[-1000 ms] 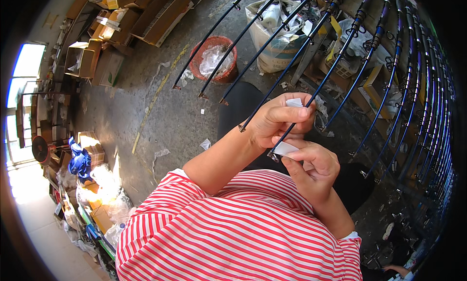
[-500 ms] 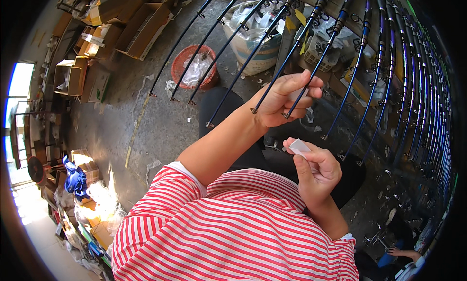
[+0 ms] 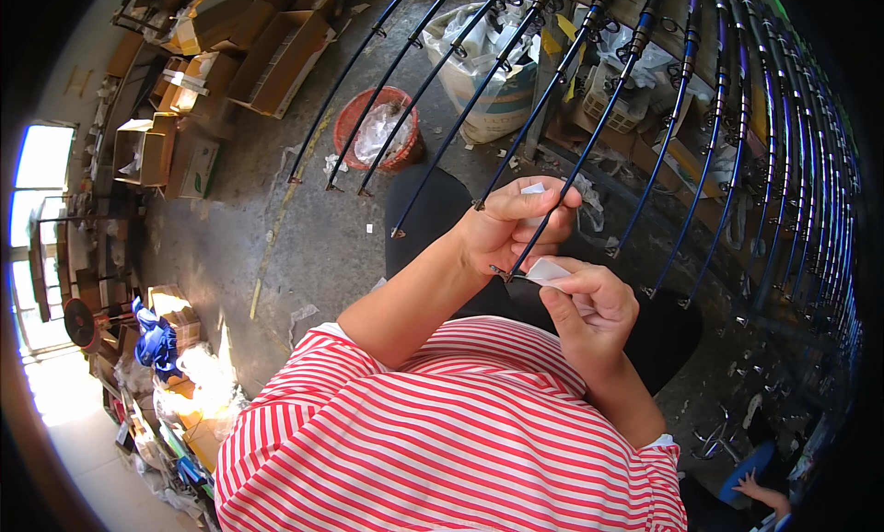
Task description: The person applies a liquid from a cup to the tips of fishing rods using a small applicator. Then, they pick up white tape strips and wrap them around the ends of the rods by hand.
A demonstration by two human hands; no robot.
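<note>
Print [image 3: 504,121] on the sack [image 3: 468,99] — illegible.

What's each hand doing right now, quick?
Left hand: closed, holding a white slip beside a rod; grip on the rod unclear.
Right hand: closed, pinching another slip.

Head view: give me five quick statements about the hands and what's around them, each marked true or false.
1. The right hand pinches a white slip. True.
2. The left hand is empty. False: a second white slip shows in it.
3. In this view, a dark blue rod crosses the left hand. True.
4. The person's shirt has red and white stripes. True.
5. The red container stands right of both hands. False: it stands to their left, farther ahead.
</note>
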